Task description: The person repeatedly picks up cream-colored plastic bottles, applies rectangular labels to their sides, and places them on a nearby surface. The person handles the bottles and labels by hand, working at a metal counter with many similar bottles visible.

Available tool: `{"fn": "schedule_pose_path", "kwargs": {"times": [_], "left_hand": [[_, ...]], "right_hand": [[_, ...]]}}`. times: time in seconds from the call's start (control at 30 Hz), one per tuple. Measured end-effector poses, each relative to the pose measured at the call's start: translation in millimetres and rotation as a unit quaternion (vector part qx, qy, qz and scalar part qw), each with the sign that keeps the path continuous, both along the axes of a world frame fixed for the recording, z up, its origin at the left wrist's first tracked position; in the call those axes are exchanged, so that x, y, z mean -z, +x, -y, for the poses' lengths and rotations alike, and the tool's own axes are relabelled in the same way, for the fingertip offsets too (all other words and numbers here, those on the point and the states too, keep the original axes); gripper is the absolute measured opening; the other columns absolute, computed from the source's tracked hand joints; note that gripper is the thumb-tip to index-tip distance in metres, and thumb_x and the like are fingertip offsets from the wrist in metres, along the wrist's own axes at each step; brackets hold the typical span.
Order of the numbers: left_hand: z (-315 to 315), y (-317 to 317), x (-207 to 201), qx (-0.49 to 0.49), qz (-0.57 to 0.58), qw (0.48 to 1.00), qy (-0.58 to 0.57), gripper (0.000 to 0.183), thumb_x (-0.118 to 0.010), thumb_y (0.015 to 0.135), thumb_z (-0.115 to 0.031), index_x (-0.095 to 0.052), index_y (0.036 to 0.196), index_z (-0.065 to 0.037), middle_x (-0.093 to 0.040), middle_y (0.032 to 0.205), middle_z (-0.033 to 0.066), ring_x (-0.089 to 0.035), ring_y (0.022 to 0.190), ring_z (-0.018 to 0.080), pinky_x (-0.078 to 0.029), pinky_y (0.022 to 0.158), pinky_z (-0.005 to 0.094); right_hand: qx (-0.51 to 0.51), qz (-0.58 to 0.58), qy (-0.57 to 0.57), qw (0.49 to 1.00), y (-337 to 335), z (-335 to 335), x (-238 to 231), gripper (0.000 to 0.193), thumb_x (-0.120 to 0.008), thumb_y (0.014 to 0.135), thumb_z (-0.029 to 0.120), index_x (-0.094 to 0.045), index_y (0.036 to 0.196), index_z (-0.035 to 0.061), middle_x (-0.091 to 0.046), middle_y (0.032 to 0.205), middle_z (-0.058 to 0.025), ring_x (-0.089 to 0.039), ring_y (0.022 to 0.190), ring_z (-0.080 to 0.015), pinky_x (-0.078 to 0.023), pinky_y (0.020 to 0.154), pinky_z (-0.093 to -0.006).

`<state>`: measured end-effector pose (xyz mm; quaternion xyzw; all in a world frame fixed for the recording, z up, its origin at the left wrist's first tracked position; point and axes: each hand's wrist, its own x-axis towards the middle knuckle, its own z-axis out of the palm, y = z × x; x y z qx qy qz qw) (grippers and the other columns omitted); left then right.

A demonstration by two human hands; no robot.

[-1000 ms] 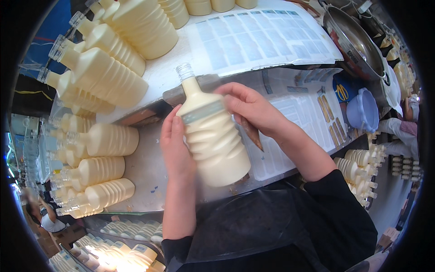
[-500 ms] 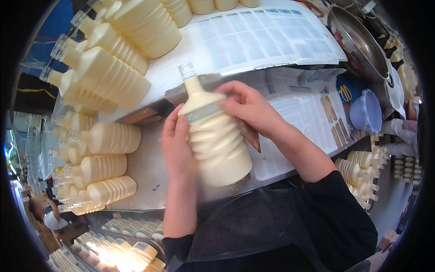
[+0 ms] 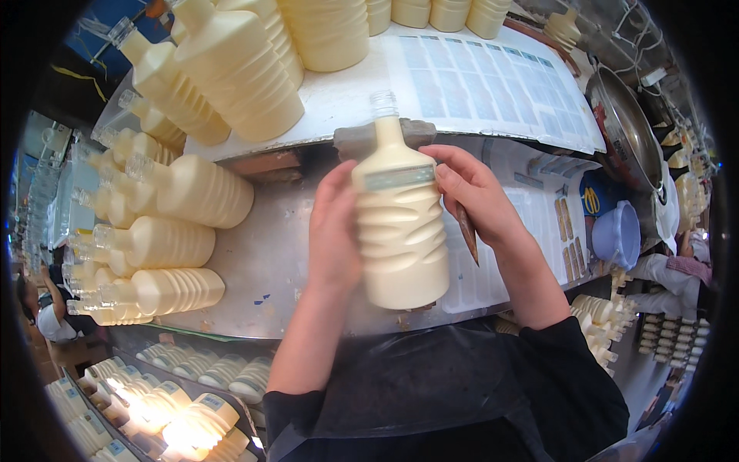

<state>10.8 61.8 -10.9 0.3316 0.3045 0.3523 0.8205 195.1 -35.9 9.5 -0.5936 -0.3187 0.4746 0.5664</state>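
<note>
A cream plastic bottle (image 3: 402, 254) with a ribbed body and clear threaded neck lies before me, neck pointing away. A narrow grey-green label strip (image 3: 399, 178) crosses its shoulder. My left hand (image 3: 335, 227), blurred by motion, is at the bottle's left side, with its fingertips by the shoulder. My right hand (image 3: 479, 189) has thumb and forefinger at the label's right end. Tucked under that hand's other fingers is a pointed brown tool (image 3: 466, 235), its tip toward me. Behind the bottle neck sits a grey block (image 3: 350, 142).
Similar cream bottles (image 3: 185, 192) crowd the left and far side. A label sheet (image 3: 481, 81) covers the raised white board. Rightward are a blue bucket (image 3: 616, 235), a metal pan (image 3: 625, 123) and brown strips (image 3: 573, 258). Crated bottles (image 3: 196, 416) stand lower left; a person (image 3: 55, 312) is beyond.
The view has shifted, so the surroundings sit differently. The bottle has turned more upright in view, and its label faces me more squarely. My left fingers have shifted along its side.
</note>
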Motion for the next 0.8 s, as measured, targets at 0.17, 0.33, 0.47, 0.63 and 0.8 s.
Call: {"fn": "schedule_pose_path", "kwargs": {"times": [0.17,0.33,0.47,0.63,0.8], "left_hand": [[-3.0,5.8,5.2,-0.016,-0.043,0.998,0.037,0.032,-0.062,0.102,-0.017,-0.054,0.129,-0.003,-0.064,0.119,0.0081,-0.062,0.107,0.0149,-0.052,0.095,0.0316],[-4.0,8.7,5.9,-0.019,-0.037,0.998,0.045,0.034,-0.07,0.097,-0.012,-0.055,0.125,-0.002,-0.064,0.118,0.0095,-0.062,0.106,0.0148,-0.053,0.092,0.0309],[-3.1,9.1,4.3,-0.028,-0.026,0.999,0.036,0.032,-0.07,0.098,-0.013,-0.056,0.124,-0.002,-0.065,0.116,0.0093,-0.063,0.103,0.0145,-0.054,0.09,0.0309],[-2.3,8.9,3.6,-0.028,-0.016,0.999,0.031,0.031,-0.069,0.099,-0.015,-0.056,0.124,-0.002,-0.065,0.115,0.0089,-0.063,0.103,0.0141,-0.054,0.089,0.0307],[-6.4,1.7,6.6,-0.009,-0.015,1.0,-0.018,0.032,-0.058,0.104,-0.018,-0.054,0.133,-0.003,-0.065,0.12,0.009,-0.064,0.106,0.015,-0.054,0.093,0.032]], "right_hand": [[-0.001,0.041,0.001,0.999,-5.4,-6.5,-1.7,0.04,-0.062,0.102,0.028,-0.058,0.132,0.0026,-0.065,0.103,0.0017,-0.05,0.078,-0.0003,-0.04,0.063,-0.0166],[0.03,0.069,-0.003,0.997,-7.3,-9.5,3.6,0.037,-0.068,0.098,0.025,-0.061,0.126,0.002,-0.064,0.093,0.0015,-0.056,0.08,-0.0035,-0.045,0.07,-0.0197],[0.041,0.082,-0.024,0.995,-10.3,-9.5,-2.4,0.035,-0.07,0.096,0.022,-0.062,0.124,0.0018,-0.063,0.088,0.0016,-0.057,0.08,-0.0042,-0.047,0.072,-0.0213],[0.042,0.08,-0.019,0.996,-9.5,-10.0,0.5,0.037,-0.071,0.096,0.022,-0.062,0.126,0.002,-0.063,0.088,0.0009,-0.058,0.081,-0.0047,-0.047,0.072,-0.0215],[0.031,0.037,-0.013,0.999,-8.8,-8.7,-2.8,0.04,-0.066,0.1,0.027,-0.06,0.13,0.0022,-0.063,0.091,0.0013,-0.053,0.075,-0.0029,-0.045,0.067,-0.02]]}}
